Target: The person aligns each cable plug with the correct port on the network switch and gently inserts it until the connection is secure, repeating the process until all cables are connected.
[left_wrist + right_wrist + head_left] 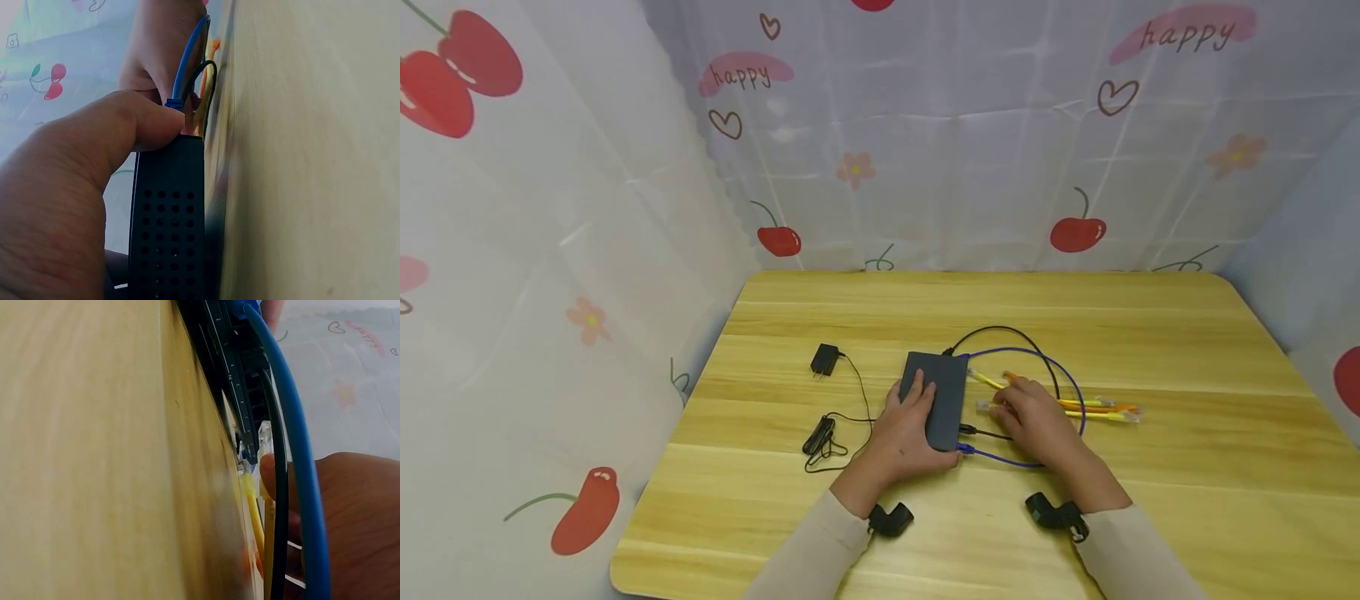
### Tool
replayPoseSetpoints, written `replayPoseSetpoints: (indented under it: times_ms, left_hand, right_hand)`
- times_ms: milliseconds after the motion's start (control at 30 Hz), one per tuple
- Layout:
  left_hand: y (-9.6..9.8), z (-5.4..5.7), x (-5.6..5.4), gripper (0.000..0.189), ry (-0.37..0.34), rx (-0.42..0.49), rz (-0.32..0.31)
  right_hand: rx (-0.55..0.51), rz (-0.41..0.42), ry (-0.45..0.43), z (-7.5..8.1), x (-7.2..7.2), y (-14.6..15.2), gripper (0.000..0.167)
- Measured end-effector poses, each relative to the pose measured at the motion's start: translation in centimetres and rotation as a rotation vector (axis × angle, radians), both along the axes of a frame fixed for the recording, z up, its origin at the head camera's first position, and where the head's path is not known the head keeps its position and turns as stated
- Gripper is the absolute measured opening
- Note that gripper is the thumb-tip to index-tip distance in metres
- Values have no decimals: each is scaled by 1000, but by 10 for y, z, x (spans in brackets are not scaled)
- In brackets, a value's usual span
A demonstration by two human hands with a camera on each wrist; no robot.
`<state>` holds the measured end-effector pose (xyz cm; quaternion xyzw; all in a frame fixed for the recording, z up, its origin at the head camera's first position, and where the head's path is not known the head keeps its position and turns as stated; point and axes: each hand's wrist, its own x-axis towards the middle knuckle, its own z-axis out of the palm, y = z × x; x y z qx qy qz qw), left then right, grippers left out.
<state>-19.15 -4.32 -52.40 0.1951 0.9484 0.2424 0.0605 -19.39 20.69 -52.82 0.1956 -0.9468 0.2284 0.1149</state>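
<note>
The desk point(1150, 350) looks like light wood with a smooth, slightly shiny top and long grain lines. At 12 o'clock behind it hangs a thin curtain point(970, 125), soft cloth or plastic sheet, creased and a little shiny. The dark box point(942, 392) looks like matt plastic, with small round holes on its side. The blue cable point(299, 456) has a smooth, shiny plastic skin. The yellow cable point(1078, 412), at 3 o'clock from the box, ends in clear plastic plugs.

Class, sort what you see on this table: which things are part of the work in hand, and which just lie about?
In use: network box, left hand, right hand, yellow cable, blue cable.
Lying about: black plug adapter, orange cable.
</note>
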Motion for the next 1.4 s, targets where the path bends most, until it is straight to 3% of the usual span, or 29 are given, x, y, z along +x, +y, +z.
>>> replayPoseSetpoints:
  times_ms: [200,333,767,1067,1400]
  left_hand:
    - [0,1,-1,115,-13,-2,0]
    - [0,3,-1,115,-16,-4,1]
    - [-1,4,-1,115,-26,7,2]
    - [-2,7,-1,113,-31,21,-8]
    - [-3,5,-1,114,-33,29,-20]
  right_hand:
    - [-47,-15,-115,3,0,-1,11]
    - [-64,-2,-140,4,-1,-1,12]
    - [-74,55,-77,4,1,-1,18]
    - [-76,187,-12,9,3,-10,15]
    - [-83,175,-42,9,3,-17,12]
